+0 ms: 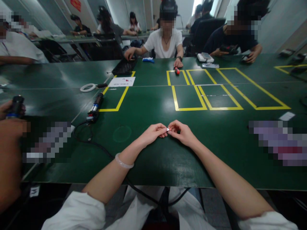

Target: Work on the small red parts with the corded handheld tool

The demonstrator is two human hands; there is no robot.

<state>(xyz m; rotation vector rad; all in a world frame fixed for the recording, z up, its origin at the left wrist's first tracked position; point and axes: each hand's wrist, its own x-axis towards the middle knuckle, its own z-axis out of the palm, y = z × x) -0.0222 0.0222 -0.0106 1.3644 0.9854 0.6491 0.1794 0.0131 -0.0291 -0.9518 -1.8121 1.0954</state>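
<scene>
A tiny red and silver-white part (pixel 168 129) is pinched between my two hands, just above the green table. Its exact kind is too small to make out. From the left, my left hand (pixel 156 132) grips it with closed thumb and fingertips; a pale bangle circles that wrist. My right hand (pixel 182 133) meets it from the other side, thumb and index finger closed at the part and the other fingers curled. The fingertips of both hands nearly touch and partly hide the part.
On the green table (pixel 148 102), a corded cylindrical power tool (pixel 96 103) lies to the left, its black cable running toward me. Yellow tape (pixel 192 109) marks rectangles ahead. Farther off are a paper sheet (pixel 122 81), a black tray (pixel 124 66) and a co-worker's hand by a red tool (pixel 177 71).
</scene>
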